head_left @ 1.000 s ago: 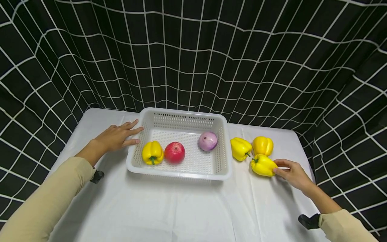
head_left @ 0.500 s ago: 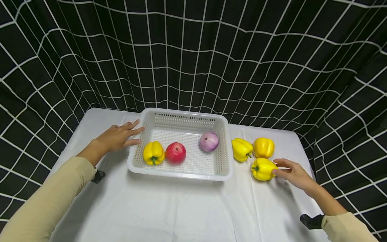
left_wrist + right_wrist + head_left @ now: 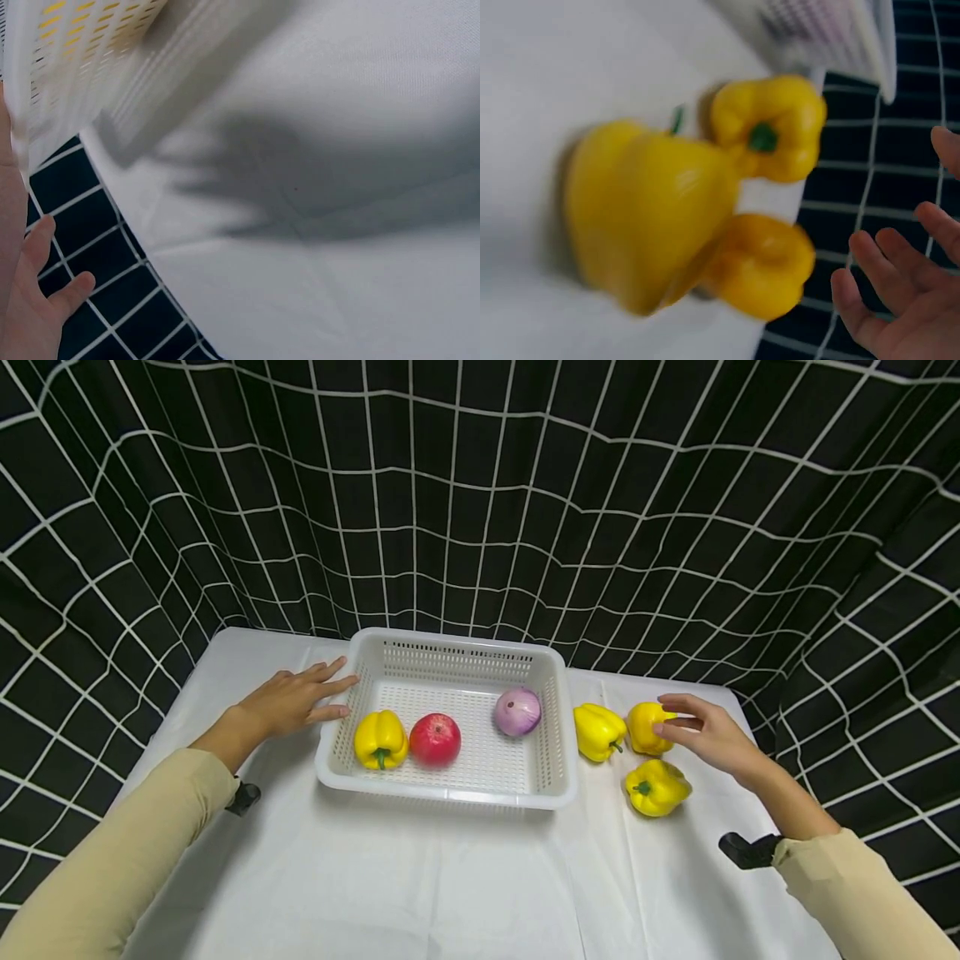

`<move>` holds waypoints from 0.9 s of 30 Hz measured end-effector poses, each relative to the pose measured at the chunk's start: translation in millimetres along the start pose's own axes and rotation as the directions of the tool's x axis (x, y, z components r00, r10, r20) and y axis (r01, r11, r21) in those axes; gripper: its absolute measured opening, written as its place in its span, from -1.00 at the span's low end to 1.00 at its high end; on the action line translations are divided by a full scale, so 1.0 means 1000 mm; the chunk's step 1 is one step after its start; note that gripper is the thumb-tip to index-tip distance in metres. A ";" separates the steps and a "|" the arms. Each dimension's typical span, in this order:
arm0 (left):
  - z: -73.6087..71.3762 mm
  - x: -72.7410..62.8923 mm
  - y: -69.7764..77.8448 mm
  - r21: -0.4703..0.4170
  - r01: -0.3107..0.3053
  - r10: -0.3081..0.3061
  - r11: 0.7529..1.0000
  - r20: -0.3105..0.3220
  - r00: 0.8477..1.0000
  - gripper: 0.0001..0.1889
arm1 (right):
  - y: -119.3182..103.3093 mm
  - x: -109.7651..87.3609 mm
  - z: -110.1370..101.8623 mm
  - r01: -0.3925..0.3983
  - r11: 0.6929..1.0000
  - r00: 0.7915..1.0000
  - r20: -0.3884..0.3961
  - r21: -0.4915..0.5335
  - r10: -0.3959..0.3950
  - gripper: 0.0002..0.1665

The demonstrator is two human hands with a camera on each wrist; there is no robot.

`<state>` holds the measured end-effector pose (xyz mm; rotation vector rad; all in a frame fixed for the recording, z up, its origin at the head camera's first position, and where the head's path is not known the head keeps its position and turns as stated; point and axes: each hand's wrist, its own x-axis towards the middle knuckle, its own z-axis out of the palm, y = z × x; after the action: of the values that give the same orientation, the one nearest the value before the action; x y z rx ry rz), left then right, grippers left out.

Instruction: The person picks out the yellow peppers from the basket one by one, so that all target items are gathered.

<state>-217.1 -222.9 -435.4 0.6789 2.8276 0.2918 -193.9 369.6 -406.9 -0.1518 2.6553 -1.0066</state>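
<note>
My left hand [image 3: 291,700] rests with its fingers spread at the left rim of a white plastic basket [image 3: 468,795]. Inside the basket lie a yellow bell pepper [image 3: 381,737], a red round fruit [image 3: 435,740] and a purple onion [image 3: 517,711]. Right of it, my right hand [image 3: 705,732] hovers by the back-right yellow bell pepper [image 3: 647,727], partly covering it in the head view. In the right wrist view its fingers are loosely spread, holding nothing. A front bell pepper [image 3: 657,787] and another near the basket, a third bell pepper [image 3: 598,732], lie on the cloth.
A white cloth [image 3: 450,877] covers the table. Black curtain with a white grid [image 3: 480,510] stands behind and at both sides, close to the table's back edge. The basket's right wall is near the peppers.
My right hand has let go of the front bell pepper and moved back toward the back-right one. The front pepper has turned and shifted slightly nearer. My left hand stays put.
</note>
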 end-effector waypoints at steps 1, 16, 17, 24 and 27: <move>0.000 0.000 0.000 0.000 0.002 -0.002 1.000 0.002 1.000 -0.32 | -0.007 0.004 0.000 0.013 1.000 1.000 0.002 0.005 -0.013 -0.18; 0.002 0.002 0.000 -0.002 0.001 -0.001 1.000 -0.010 1.000 -0.32 | -0.117 0.060 0.041 0.292 0.955 0.938 0.181 0.051 -0.296 -0.09; 0.002 0.002 0.000 -0.004 -0.004 0.004 1.000 -0.013 1.000 -0.32 | -0.123 0.063 0.044 0.302 0.952 0.931 0.198 0.052 -0.306 -0.09; -0.001 0.000 0.000 -0.011 0.001 -0.001 1.000 0.005 1.000 -0.32 | -0.159 0.081 0.075 0.336 0.937 0.881 0.319 0.097 -0.349 -0.05; 0.000 -0.001 0.001 -0.016 -0.001 0.001 1.000 0.011 1.000 -0.33 | -0.171 0.088 0.092 0.345 0.933 0.860 0.362 0.107 -0.359 -0.02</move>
<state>-216.3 -222.7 -435.0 0.6765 2.8112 0.3096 -249.8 165.8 -379.6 -0.7692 2.2942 -1.0105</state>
